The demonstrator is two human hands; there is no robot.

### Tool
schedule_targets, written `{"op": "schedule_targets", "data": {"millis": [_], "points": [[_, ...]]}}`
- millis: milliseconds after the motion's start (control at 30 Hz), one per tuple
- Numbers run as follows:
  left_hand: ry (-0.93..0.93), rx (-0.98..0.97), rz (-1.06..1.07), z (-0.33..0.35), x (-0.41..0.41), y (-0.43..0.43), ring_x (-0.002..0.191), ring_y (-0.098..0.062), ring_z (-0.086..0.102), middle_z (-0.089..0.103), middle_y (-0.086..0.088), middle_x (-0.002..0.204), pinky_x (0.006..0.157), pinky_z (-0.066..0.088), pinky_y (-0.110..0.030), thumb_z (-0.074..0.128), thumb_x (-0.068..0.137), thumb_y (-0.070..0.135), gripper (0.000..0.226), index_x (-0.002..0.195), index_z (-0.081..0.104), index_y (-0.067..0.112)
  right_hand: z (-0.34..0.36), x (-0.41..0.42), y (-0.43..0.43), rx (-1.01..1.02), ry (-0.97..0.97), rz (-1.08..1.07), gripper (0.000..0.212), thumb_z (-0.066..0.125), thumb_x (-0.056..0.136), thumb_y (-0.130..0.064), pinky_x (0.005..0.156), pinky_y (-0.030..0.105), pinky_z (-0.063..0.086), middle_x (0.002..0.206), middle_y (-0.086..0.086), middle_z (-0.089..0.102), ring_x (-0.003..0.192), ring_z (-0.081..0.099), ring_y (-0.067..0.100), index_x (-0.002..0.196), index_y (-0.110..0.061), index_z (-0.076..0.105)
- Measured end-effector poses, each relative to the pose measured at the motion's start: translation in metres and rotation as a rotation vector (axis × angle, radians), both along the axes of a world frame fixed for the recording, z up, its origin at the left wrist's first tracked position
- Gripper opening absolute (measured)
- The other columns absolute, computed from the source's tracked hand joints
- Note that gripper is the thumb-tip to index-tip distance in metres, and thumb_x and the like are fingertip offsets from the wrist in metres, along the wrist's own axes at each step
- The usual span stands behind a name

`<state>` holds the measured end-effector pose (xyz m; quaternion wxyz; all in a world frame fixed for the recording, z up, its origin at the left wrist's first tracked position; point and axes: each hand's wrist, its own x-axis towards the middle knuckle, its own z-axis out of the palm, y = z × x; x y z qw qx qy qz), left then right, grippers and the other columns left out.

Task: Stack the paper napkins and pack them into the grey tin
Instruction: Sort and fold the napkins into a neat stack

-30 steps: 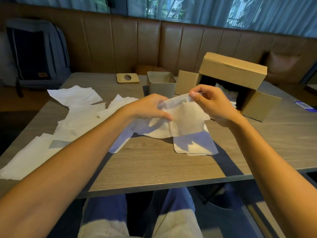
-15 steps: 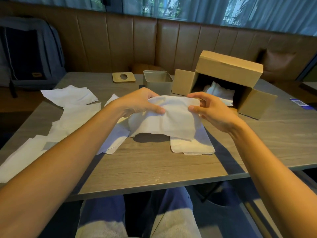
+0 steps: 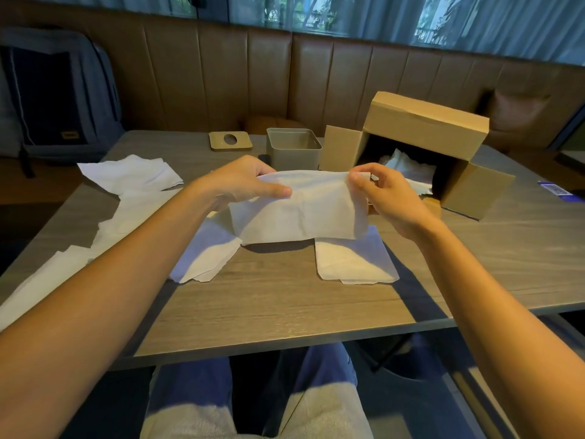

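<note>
No word, number or brand can be read here. At ten o'clock, the backpack (image 3: pixel 60 96) carries a small yellowish patch (image 3: pixel 67 135) low on its front. It is perhaps a brand tag, but its marks are too small and blurred to make out. At three o'clock, by the right edge of the table (image 3: pixel 285 312), lies a blue card (image 3: pixel 555 189) with a pale printed block, too blurred to read. The cardboard box (image 3: pixel 424 122) at one o'clock, the grey tin (image 3: pixel 292 153) at twelve and the paper napkin (image 3: pixel 300 210) at centre show plain faces.
</note>
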<state>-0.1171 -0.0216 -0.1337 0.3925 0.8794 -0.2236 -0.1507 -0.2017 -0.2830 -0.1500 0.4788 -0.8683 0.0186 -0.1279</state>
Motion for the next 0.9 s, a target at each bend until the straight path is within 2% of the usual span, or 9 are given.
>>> {"op": "schedule_targets", "data": {"millis": [133,300,367,467,533,600,700,833,900], "points": [[0.005,0.029,0.023,-0.003,0.001,0.001,0.093,-0.019,0.068,0.071,0.000,0.098,0.079,0.055,-0.032,0.071,0.085,0.050,0.034,0.096,0.074,0.018,-0.002,0.002,0.006,-0.040,-0.020,-0.028,0.020,0.055,0.101,-0.035,0.065,0.017,0.054,0.100,-0.004,0.067,0.091,0.067,0.013,0.109,-0.020,0.066],[-0.014,0.057,-0.005,-0.003,0.000,0.005,0.098,-0.021,0.066,0.070,0.000,0.100,0.070,0.049,-0.024,0.068,0.089,0.046,0.027,0.096,0.074,0.021,-0.004,0.004,0.007,-0.023,0.002,-0.036,0.028,0.054,0.101,-0.038,0.073,0.025,0.059,0.099,-0.001,0.069,0.090,0.068,0.016,0.106,-0.016,0.069],[0.022,0.055,-0.025,-0.001,0.000,0.007,0.099,-0.019,0.066,0.071,0.001,0.102,0.073,0.052,-0.026,0.068,0.089,0.046,0.027,0.098,0.074,0.022,-0.005,0.004,0.007,-0.004,0.012,-0.039,0.031,0.053,0.101,-0.041,0.074,0.026,0.060,0.100,-0.001,0.069,0.092,0.069,0.017,0.106,-0.015,0.070],[0.087,0.094,-0.116,0.001,-0.004,0.004,0.101,-0.016,0.065,0.070,0.004,0.103,0.087,0.056,-0.032,0.068,0.087,0.050,0.030,0.102,0.072,0.025,-0.005,0.005,0.007,0.043,0.028,-0.034,0.028,0.054,0.101,-0.041,0.071,0.025,0.059,0.102,-0.002,0.070,0.093,0.069,0.017,0.110,-0.019,0.069],[0.055,0.105,-0.125,0.001,-0.005,-0.004,0.098,-0.017,0.065,0.068,0.004,0.100,0.085,0.054,-0.031,0.065,0.088,0.052,0.032,0.100,0.071,0.024,-0.002,0.005,0.008,0.058,0.025,-0.030,0.027,0.053,0.101,-0.041,0.067,0.021,0.057,0.102,-0.004,0.070,0.093,0.069,0.015,0.112,-0.022,0.069],[0.016,0.080,-0.098,0.002,-0.006,-0.012,0.096,-0.018,0.065,0.068,0.003,0.097,0.077,0.051,-0.029,0.064,0.090,0.052,0.034,0.099,0.072,0.020,0.001,0.004,0.006,0.074,0.014,-0.035,0.027,0.053,0.102,-0.040,0.065,0.019,0.056,0.102,-0.004,0.070,0.093,0.069,0.015,0.115,-0.022,0.068],[0.007,0.025,-0.093,0.008,-0.006,-0.018,0.094,-0.018,0.066,0.069,0.002,0.096,0.075,0.049,-0.030,0.063,0.091,0.052,0.036,0.098,0.073,0.018,0.006,0.003,0.003,0.106,0.006,-0.035,0.024,0.052,0.102,-0.040,0.064,0.019,0.056,0.100,-0.006,0.068,0.092,0.068,0.015,0.113,-0.025,0.067],[0.012,-0.075,-0.103,0.017,-0.011,-0.020,0.095,-0.014,0.063,0.067,0.006,0.100,0.082,0.051,-0.033,0.061,0.092,0.052,0.037,0.103,0.072,0.019,0.013,0.003,-0.003,0.175,0.066,-0.028,0.023,0.053,0.101,-0.041,0.071,0.027,0.060,0.101,-0.004,0.071,0.094,0.071,0.018,0.109,-0.026,0.068],[0.027,-0.138,-0.110,0.019,-0.014,-0.021,0.096,-0.014,0.063,0.067,0.007,0.101,0.080,0.052,-0.031,0.062,0.092,0.050,0.032,0.102,0.072,0.022,0.015,0.005,-0.003,0.156,0.080,-0.046,0.025,0.055,0.100,-0.041,0.078,0.032,0.060,0.105,-0.002,0.071,0.099,0.069,0.020,0.111,-0.022,0.068]]}}
